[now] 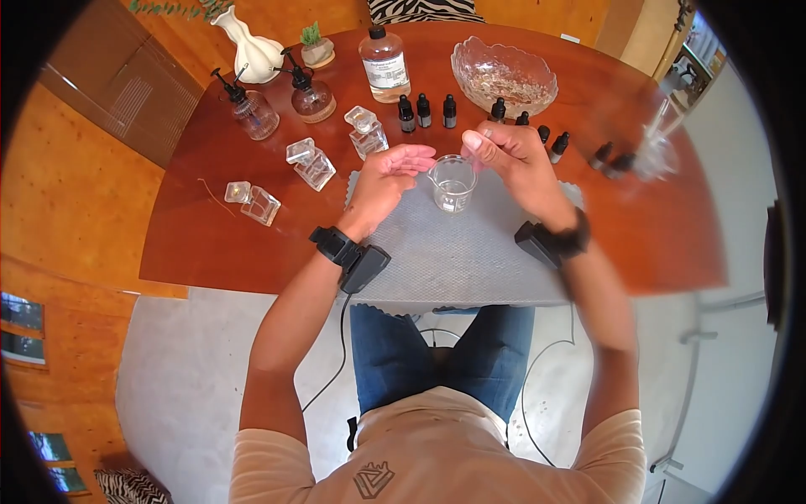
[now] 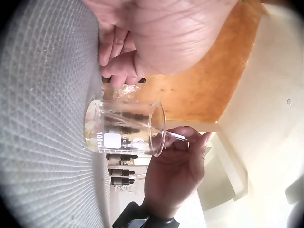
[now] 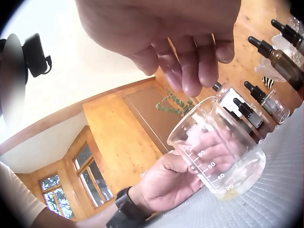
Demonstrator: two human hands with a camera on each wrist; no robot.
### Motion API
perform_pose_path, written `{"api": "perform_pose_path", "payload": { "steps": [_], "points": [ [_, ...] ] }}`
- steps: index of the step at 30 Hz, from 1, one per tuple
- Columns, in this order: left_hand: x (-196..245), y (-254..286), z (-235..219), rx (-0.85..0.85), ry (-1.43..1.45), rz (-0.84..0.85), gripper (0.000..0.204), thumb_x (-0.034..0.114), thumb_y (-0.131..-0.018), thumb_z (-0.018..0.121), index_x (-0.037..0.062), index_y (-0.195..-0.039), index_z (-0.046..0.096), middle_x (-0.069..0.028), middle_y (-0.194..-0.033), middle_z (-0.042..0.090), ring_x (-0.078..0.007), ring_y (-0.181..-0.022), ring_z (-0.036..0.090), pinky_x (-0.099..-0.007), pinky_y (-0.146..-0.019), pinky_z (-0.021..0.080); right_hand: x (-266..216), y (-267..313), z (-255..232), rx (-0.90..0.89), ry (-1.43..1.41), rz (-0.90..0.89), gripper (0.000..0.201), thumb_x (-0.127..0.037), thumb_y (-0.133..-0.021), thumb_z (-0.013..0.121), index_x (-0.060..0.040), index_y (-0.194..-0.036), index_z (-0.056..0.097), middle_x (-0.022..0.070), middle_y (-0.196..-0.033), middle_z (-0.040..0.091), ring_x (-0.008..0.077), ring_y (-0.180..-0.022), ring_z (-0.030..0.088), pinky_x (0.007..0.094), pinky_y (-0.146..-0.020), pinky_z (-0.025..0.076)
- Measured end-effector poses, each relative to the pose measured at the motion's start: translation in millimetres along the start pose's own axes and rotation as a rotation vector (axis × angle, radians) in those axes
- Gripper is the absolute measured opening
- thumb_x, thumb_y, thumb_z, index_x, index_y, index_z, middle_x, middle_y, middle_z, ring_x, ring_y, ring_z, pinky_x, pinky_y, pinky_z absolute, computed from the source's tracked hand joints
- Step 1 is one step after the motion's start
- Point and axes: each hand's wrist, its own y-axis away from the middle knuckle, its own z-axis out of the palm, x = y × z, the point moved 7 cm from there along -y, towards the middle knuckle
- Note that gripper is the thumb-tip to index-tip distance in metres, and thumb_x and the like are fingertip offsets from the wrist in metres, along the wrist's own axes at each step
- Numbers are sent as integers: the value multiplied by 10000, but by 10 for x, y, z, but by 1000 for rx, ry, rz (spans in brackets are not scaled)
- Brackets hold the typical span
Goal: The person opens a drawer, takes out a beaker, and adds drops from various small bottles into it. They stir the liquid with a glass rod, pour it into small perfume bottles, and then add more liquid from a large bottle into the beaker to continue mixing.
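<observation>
A clear 100 mL glass beaker (image 1: 453, 186) stands upright on the grey textured mat (image 1: 437, 260), with a little pale liquid at its bottom. My right hand (image 1: 516, 160) is raised at the beaker's right rim. In the left wrist view, that hand's fingertips pinch a thin clear rod (image 2: 175, 136), which slants down into the beaker. My left hand (image 1: 388, 181) is held at the beaker's left side with its fingers relaxed and nothing in them. Through the glass, the right wrist view shows the left fingers (image 3: 213, 147) behind the beaker.
Several black-capped dropper bottles (image 1: 424, 111) line the wooden table behind the mat. Square glass bottles (image 1: 313, 170) and two pump bottles (image 1: 253, 115) stand to the left. At the back are a large labelled bottle (image 1: 386, 71), a crystal bowl (image 1: 502, 71) and a white vase (image 1: 252, 50).
</observation>
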Motion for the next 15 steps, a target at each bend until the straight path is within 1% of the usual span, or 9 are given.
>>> {"api": "perform_pose_path", "payload": {
  "steps": [3, 6, 9, 12, 15],
  "points": [
    [6, -1, 1, 5, -6, -3, 513, -119, -847, 540, -14, -1341, 632, -132, -1268, 705, -199, -1211, 641, -339, -1100, 454, -14, 1, -7, -41, 6, 44, 465, -361, -1056, 621, 19, -791, 667, 33, -612, 542, 102, -596, 489, 304, -568, 400],
    [1, -5, -8, 5, -9, 6, 505, -113, -853, 538, -12, -1338, 635, -128, -1257, 711, -197, -1203, 645, -339, -1100, 452, 22, 6, -25, -33, -2, 68, 473, -373, -1052, 626, 21, -794, 670, 34, -609, 542, 99, -598, 499, 302, -569, 406],
    [17, 3, 0, 5, -27, 8, 495, -106, -858, 538, -8, -1332, 640, -119, -1248, 716, -191, -1193, 647, -338, -1101, 450, 23, -10, -51, 47, 62, 29, 481, -380, -1048, 630, 24, -790, 666, 35, -612, 546, 103, -596, 497, 303, -570, 409],
    [-4, -4, -2, 1, -33, 12, 483, -98, -864, 544, -6, -1327, 645, -112, -1238, 720, -181, -1182, 645, -334, -1095, 452, 46, 11, -34, -25, -12, 96, 479, -378, -1047, 634, 26, -790, 662, 35, -614, 544, 105, -608, 490, 302, -580, 411],
    [-24, -15, -7, -7, -39, 28, 471, -92, -870, 553, -5, -1323, 648, -108, -1228, 723, -174, -1169, 644, -327, -1078, 460, 4, -1, 2, -13, 4, 28, 485, -386, -1047, 632, 28, -796, 664, 35, -622, 550, 99, -624, 499, 296, -592, 414]
  ]
}}
